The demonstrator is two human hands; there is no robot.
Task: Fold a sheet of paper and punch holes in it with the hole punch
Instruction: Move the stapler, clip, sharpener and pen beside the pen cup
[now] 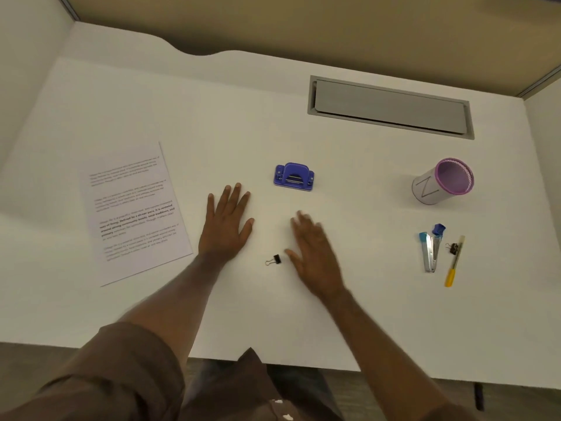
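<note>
1. On the white surface (303, 299), left of centre: paper (133, 212), one printed sheet, flat and unfolded, slightly askew, well clear of everything else.
2. Just beyond the hands, mid-surface: punch (294, 177), blue, upright, slot side facing the person.
3. Left hand (226, 223): spread flat, palm down on the bare surface, holding nothing, just right of the paper but apart from it.
4. Right hand (312, 253): fingers splayed, empty, blurred (whether touching the surface or hovering over it cannot be told), with a small clip (273, 259) just beside the thumb.
5. Off to the right, likely not needed: cup (443, 181), stapler (429, 252), pen (453, 262).
6. Step in hand, as judged: nothing begun; paper not yet folded, punch untouched.
7. Handling of the paper, as judged: very light, thin and limp; likely to slide on a smooth top and hard to pinch while lying flat. Best drawn toward the middle with flat fingertips, then lifted at a near corner or edge, folded edge to edge and creased with a firm press.
8. Handling of the punch, as judged: rigid and small, apt to skid under a push; best steadied at the base and pressed from the top lever, with the folded edge fed fully into the slot.
</note>
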